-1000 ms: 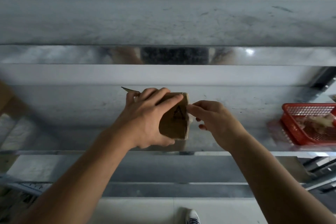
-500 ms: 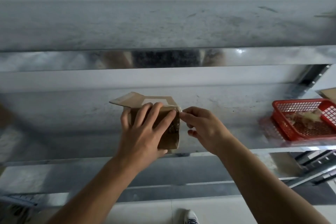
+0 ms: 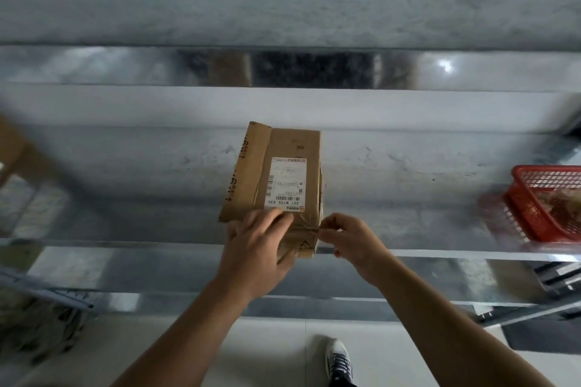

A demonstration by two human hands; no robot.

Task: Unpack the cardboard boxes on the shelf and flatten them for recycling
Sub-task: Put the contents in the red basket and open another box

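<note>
a shoe [image 3: 338, 361] stands on the pale floor [image 3: 270, 355] at the bottom. above it, the left hand [image 3: 257, 248] grips the near end of the box [image 3: 294, 141], fingers spread over the top and thumb curled beneath. the right hand [image 3: 349, 240] pinches the box's near right edge between thumb and forefinger, where clear tape crosses. the box lies lengthwise on the shelf [image 3: 408, 173], near end past the front lip, label [image 3: 287, 181] up, a flap [image 3: 248, 173] folded out along its left side. a red basket [image 3: 547, 201] sits well to the right on the same shelf.
</note>
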